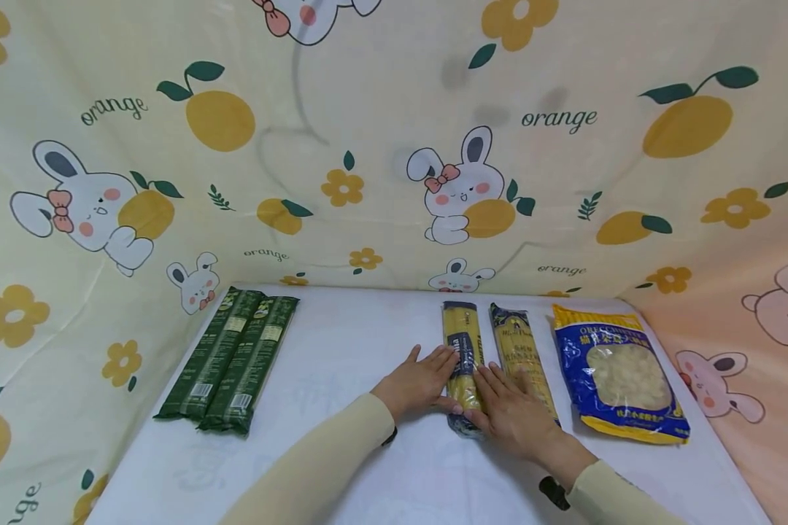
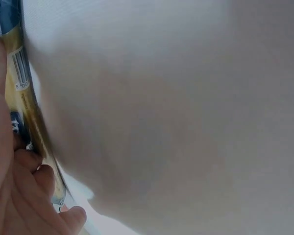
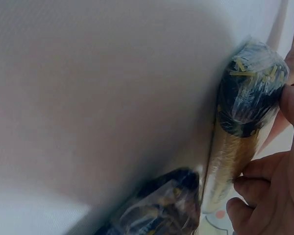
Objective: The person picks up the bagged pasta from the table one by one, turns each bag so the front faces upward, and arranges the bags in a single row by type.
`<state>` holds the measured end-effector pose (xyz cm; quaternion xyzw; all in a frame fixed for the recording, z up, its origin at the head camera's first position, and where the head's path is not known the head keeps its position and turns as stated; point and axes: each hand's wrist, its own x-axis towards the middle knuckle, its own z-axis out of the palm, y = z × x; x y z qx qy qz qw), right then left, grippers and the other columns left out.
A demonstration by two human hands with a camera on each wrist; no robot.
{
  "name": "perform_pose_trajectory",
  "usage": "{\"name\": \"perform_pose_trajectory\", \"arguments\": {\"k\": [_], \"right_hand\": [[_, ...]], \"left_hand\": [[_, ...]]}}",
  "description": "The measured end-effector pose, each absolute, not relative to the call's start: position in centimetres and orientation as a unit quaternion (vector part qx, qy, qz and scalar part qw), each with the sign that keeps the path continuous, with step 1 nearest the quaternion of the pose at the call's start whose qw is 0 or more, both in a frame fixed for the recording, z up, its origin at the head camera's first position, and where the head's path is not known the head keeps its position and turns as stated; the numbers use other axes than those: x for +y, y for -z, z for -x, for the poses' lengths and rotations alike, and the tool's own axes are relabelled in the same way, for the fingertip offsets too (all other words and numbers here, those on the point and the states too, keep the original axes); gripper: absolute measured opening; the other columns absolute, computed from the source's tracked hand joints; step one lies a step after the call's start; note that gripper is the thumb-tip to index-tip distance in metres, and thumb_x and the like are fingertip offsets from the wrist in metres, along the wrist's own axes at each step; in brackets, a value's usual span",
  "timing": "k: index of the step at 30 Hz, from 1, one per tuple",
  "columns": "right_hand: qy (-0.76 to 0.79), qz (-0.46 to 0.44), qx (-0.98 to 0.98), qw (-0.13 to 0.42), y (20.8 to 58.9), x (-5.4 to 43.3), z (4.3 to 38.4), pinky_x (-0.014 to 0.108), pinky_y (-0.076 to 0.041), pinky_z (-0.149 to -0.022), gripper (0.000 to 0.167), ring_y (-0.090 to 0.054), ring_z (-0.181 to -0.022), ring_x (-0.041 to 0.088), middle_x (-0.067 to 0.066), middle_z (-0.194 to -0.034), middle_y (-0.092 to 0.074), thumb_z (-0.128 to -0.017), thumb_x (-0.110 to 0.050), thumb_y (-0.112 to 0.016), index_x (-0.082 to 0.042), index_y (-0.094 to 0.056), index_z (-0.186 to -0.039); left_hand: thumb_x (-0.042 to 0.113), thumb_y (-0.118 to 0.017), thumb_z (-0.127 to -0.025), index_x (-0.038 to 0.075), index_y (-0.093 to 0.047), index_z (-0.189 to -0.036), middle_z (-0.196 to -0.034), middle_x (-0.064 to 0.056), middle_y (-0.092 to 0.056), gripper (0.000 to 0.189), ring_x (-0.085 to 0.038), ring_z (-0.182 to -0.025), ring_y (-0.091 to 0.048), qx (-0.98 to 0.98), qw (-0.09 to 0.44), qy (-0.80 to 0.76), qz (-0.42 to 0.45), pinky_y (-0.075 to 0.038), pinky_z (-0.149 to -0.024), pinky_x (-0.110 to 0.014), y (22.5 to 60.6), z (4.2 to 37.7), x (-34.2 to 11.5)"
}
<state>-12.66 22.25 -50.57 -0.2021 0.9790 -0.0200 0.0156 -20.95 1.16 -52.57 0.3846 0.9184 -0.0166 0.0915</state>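
Observation:
A slim pack of spaghetti [image 1: 462, 332], yellow with dark blue ends and label, lies lengthwise on the white table. My left hand [image 1: 422, 383] touches its left edge, fingers mostly straight and thumb near the close end. On the opposite side, my right hand [image 1: 515, 412] rests against the pack with extended fingers, partly covering a second yellow pasta pack [image 1: 522, 343] to the right. The left wrist view shows the spaghetti's barcode side [image 2: 20, 68] beside the left fingers. In the right wrist view, the crinkled clear end [image 3: 255, 83] is beside the right thumb.
Two dark green packs [image 1: 246, 364] lie side by side at the table's left. A wide blue and yellow bag of shell-like pasta [image 1: 630, 375] lies at the right. A rabbit-and-orange printed cloth [image 1: 381, 146] hangs behind the white table [image 1: 341, 343].

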Motion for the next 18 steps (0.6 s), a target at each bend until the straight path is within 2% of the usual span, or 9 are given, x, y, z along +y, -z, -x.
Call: {"name": "perform_pose_trajectory", "arguments": {"k": [9, 18], "right_hand": [[0.025, 0.195, 0.98, 0.012, 50.62, 23.0, 12.84, 0.076, -0.023, -0.12, 0.069, -0.041, -0.152, 0.041, 0.021, -0.162, -0.047, -0.107, -0.05, -0.055, -0.001, -0.049, -0.155], [0.031, 0.194, 0.981, 0.01, 50.41, 22.69, 12.83, 0.076, -0.023, -0.12, 0.068, -0.042, -0.152, 0.041, 0.019, -0.161, -0.048, -0.106, -0.049, -0.057, -0.001, -0.051, -0.154]], "left_hand": [[0.081, -0.037, -0.096, 0.014, -0.016, -0.171, -0.177, -0.002, -0.016, 0.102, -0.016, -0.164, -0.014, 0.92, 0.103, 0.028, -0.378, -0.022, -0.13, -0.052, 52.29, 21.05, 2.07], [0.08, -0.042, -0.095, 0.015, -0.017, -0.171, -0.178, -0.002, -0.016, 0.102, -0.016, -0.165, -0.011, 0.923, 0.111, 0.013, -0.367, -0.019, -0.131, -0.051, 52.51, 21.09, 1.85]]}}
